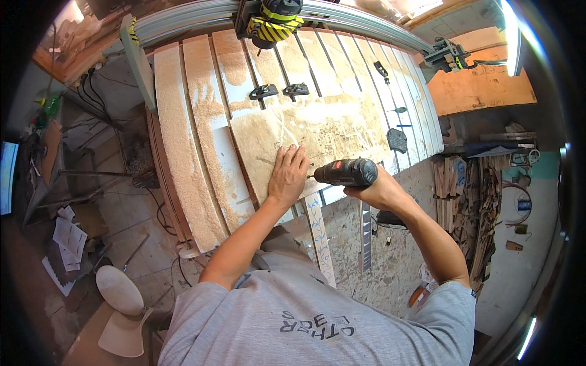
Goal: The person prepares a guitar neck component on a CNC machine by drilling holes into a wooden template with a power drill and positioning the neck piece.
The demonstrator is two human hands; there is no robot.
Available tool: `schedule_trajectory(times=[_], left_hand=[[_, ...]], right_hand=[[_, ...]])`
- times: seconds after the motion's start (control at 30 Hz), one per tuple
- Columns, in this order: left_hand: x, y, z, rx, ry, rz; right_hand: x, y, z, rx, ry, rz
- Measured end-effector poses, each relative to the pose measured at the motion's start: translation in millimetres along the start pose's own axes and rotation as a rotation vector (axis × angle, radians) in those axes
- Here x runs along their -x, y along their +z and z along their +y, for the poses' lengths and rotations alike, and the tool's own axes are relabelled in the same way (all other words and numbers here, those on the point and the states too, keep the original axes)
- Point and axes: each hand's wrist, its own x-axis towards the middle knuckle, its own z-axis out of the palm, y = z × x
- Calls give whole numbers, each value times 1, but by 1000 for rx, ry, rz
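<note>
My left hand (287,174) rests with fingers extended on a worn plywood board (342,116) lying on the slotted machine bed (186,140). My right hand (381,192) grips a black cordless drill (345,172), which points left, its tip close to the board just beside my left fingers. Two black clamps (264,91) (296,89) sit behind the board. A pale strip (320,244) with blue markings extends from beneath the board's front toward me.
A gantry rail (351,15) with a spindle head (273,27) spans the back. Sawdust coats the bed's left. At right are dark tools (397,140) on the bed and piled wood offcuts (464,219). A white chair (120,293) stands at lower left.
</note>
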Motion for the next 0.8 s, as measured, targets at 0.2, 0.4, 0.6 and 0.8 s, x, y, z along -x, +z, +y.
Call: schedule_trajectory(times=[0.2, 0.4, 0.6, 0.8], left_hand=[[2, 1, -3, -4, 22, 7], [1, -1, 2, -64, 42, 12], [-2, -3, 4, -70, 45, 6], [-2, -5, 4, -47, 39, -25]], right_hand=[[-1, 1, 4, 35, 27, -2], [2, 2, 6, 15, 16, 7], [4, -4, -1, 9, 3, -10], [2, -6, 13, -52, -46, -65]])
